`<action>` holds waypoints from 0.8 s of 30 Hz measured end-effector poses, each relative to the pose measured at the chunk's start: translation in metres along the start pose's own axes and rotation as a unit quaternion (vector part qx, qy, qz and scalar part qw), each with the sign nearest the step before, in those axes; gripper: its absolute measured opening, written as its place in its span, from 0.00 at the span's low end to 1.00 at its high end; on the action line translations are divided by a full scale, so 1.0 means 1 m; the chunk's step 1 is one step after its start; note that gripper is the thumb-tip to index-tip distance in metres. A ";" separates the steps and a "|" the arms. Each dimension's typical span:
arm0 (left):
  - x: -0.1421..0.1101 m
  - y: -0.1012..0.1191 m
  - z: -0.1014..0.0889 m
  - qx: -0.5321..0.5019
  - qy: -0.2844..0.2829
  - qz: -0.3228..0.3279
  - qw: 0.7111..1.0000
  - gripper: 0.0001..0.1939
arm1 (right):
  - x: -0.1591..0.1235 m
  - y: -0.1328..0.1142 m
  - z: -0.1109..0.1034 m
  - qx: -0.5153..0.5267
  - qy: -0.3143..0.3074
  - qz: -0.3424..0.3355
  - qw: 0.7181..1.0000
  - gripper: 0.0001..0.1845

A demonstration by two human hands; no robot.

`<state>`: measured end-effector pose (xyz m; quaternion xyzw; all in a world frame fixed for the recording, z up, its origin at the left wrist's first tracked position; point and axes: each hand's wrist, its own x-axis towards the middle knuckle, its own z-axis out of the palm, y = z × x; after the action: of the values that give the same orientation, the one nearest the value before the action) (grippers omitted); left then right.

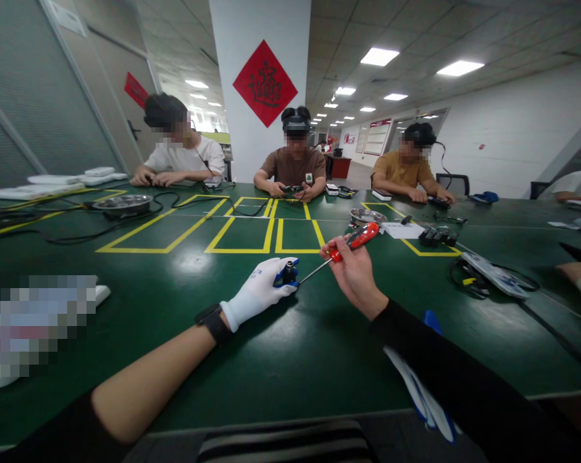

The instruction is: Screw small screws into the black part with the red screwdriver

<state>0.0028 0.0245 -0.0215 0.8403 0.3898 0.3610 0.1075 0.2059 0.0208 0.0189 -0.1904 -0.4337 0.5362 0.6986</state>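
Observation:
My left hand (261,289), in a white glove with blue fingertips, is closed around a small black part (287,274); its exact kind I cannot make out. Bare, my right hand (350,273) grips a screwdriver (362,236) with a red and black handle. The screwdriver's shaft slants down to the left, and its tip meets the black part or lies right beside it at the gloved fingers. Below my right forearm, a loose white and blue glove (420,392) lies at the table's near edge.
Yellow tape (242,250) marks rectangles on the green table (184,360). Metal bowls (367,217), several black parts (437,236) and a power strip (495,275) with cables lie beyond my right hand. A blurred white object (34,321) lies left. People sit across the table.

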 end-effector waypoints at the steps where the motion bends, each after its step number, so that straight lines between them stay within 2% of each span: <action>1: 0.000 0.001 -0.001 0.002 -0.001 -0.002 1.000 0.28 | 0.000 0.000 0.000 0.003 -0.002 -0.001 1.000 0.13; 7: -0.001 0.011 -0.003 0.008 0.000 -0.021 1.000 0.25 | -0.006 -0.004 0.008 -0.024 -0.032 -0.044 0.998 0.10; 17: 0.001 0.012 0.001 0.009 0.018 -0.035 0.999 0.16 | -0.018 -0.003 0.020 -0.120 -0.084 -0.107 0.983 0.06; 22: 0.001 0.013 0.002 0.006 0.026 -0.047 0.999 0.15 | -0.023 -0.005 0.022 -0.193 -0.104 -0.139 0.966 0.06; 24: 0.001 0.013 0.002 0.014 0.030 -0.048 0.998 0.15 | -0.027 -0.004 0.023 -0.190 -0.122 -0.149 0.963 0.09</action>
<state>0.0119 0.0166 -0.0162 0.8107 0.4381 0.3751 0.1011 0.1883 -0.0100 0.0238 -0.1863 -0.6329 0.3526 0.6636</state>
